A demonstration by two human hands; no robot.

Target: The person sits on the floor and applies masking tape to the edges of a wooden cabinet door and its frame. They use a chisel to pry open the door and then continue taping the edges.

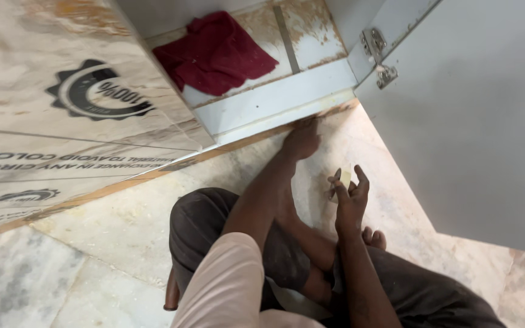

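While a crumpled dark red cloth (pixel 215 53) is seen lying inside the open white cabinet (pixel 274 100), beside a pale panel stamped with a black round toothed seal (pixel 95 91), the left hand (pixel 302 140) is pressed flat against the cabinet's base edge and a small pale yellowish piece (pixel 344 180), perhaps tape, is pinched in the right hand (pixel 350 197).

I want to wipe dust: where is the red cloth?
In the head view, the red cloth lies at upper centre inside the open cabinet, above the left hand.
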